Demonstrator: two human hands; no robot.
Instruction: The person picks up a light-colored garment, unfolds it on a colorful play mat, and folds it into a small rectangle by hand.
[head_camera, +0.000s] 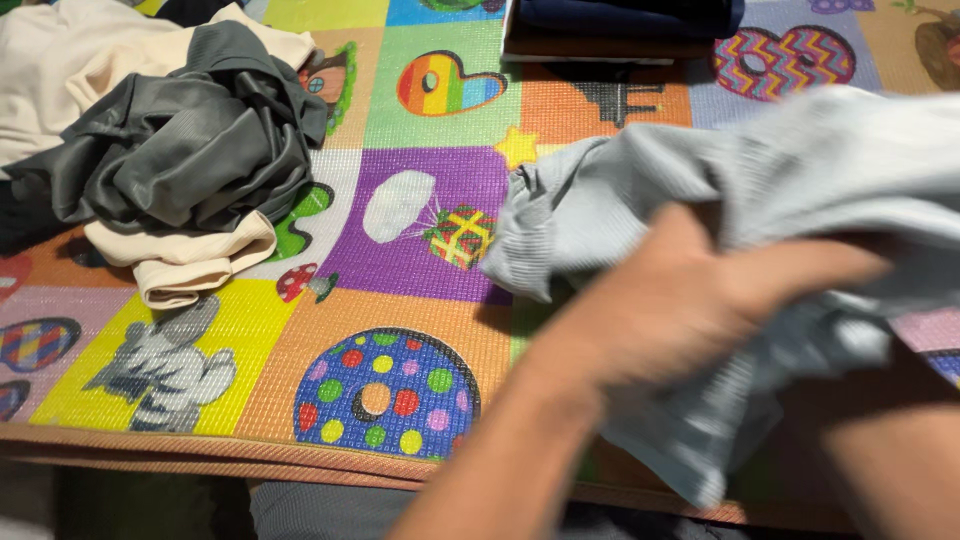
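Open mat (420, 300) surface lies at centre. Left side is blocked by a heaped grey garment (190, 140) over cream cloth (190, 265). A folded dark stack (620, 25) blocks the far edge; a light grey garment (760, 190) blocks the right.

Colourful patchwork play mat (400, 300) carries crumpled dark grey garment (185, 140) atop cream clothes (190, 265), folded dark stack (620, 30), pale grey ribbed cloth (600, 200).
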